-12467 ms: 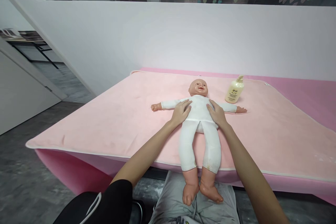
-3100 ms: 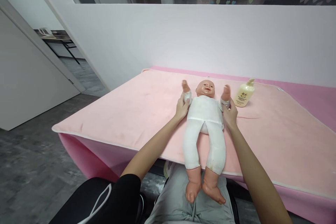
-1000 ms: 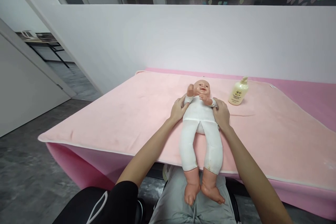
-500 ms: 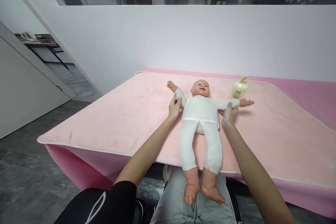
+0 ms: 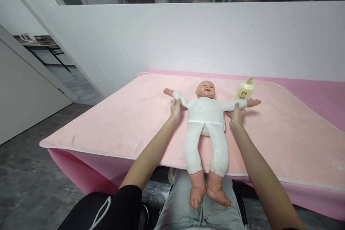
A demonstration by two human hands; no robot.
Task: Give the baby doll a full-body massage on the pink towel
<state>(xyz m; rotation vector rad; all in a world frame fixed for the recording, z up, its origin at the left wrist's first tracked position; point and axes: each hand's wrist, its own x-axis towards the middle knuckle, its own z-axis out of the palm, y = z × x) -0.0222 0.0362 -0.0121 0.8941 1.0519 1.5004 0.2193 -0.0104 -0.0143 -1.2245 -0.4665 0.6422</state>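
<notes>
A baby doll [image 5: 206,113] with a white cloth body lies on its back on a pale pink mat [image 5: 113,125], head away from me. Its feet hang past the table's front edge, above my lap. My left hand [image 5: 176,109] is closed on the doll's arm at the left of the view, near the elbow. Around the sleeve of the other arm, my right hand [image 5: 237,115] is closed with the thumb on top. Both doll arms stretch out to the sides. Just behind the right-side arm stands a pale yellow pump bottle [image 5: 245,89], its lower part hidden.
A darker pink cloth [image 5: 312,97] shows under the mat and hangs over the front edge. Behind the table rises a white wall [image 5: 188,39] with dark glass above. A door [image 5: 27,90] and a distant table [image 5: 40,45] are at the left.
The doll's arm in my left hand has swung outward and down, from raised to nearly level, and my left hand moved slightly left. The right-side arm has barely moved.
</notes>
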